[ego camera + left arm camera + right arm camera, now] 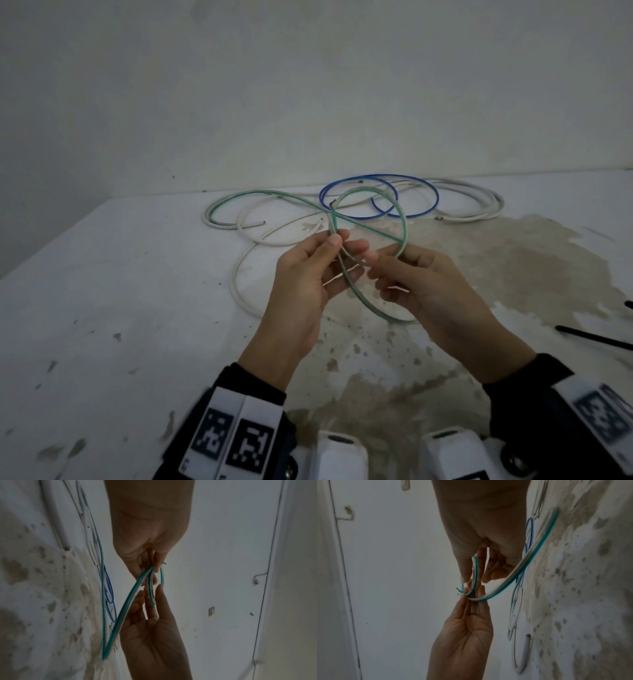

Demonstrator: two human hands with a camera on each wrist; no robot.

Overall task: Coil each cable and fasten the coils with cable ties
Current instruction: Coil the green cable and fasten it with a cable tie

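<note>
I hold a green-and-white flat cable (370,228) in both hands above the table, bent into a loop that crosses itself near my left fingers. My left hand (334,240) pinches the crossing between thumb and fingers; the left wrist view shows that pinch (154,566) with the cable's bare end poking out beside it. My right hand (376,260) pinches the loop's lower strand, fingers curled round it (471,578). The rest of the cable (127,601) (517,573) trails down to the table and off to the far left.
On the white table (120,308) behind my hands lie a blue cable (437,198) in loose loops and white cables (234,277) (493,202). Black cable ties (596,339) lie at the right edge. A brown stain (513,267) covers the right half.
</note>
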